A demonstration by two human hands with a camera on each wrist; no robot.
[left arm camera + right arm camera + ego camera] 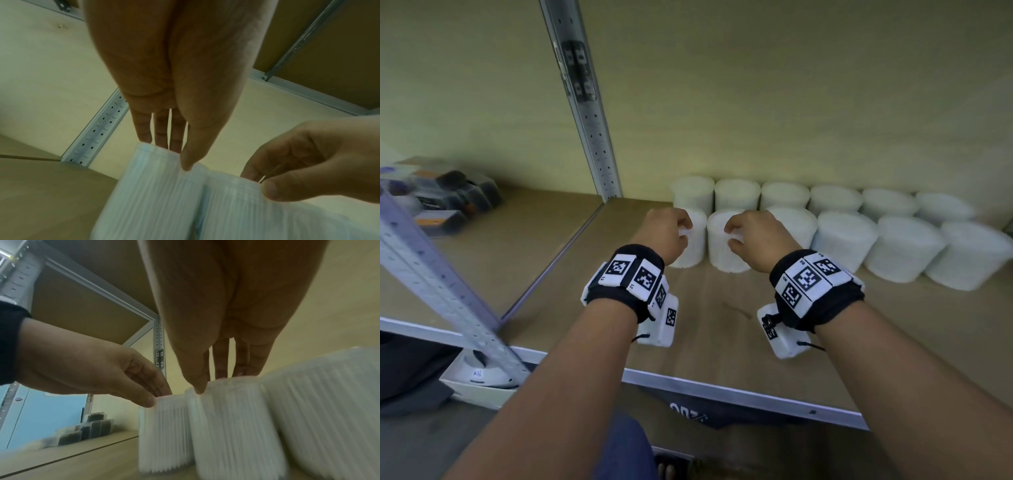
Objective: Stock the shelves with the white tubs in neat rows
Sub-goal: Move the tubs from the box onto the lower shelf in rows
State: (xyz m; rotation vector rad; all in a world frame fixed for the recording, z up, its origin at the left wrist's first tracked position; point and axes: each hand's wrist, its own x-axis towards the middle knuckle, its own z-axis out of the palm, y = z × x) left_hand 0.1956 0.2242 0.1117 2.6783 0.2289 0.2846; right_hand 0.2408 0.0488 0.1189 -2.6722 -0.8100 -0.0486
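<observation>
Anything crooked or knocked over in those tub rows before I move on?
Nothing stands out. Both rows of white tubs stand upright along the back of the shelf, none tipped. The left hand and right hand each pinch a front-row tub's rim.

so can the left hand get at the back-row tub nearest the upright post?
Probably yes: the left hand sits just before that back-row tub, holding a front-row tub. It must let go and reach over.

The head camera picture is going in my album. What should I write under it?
Two hands, left hand and right hand, each hold a white tub at the left end of two neat rows on a wooden shelf.
</observation>
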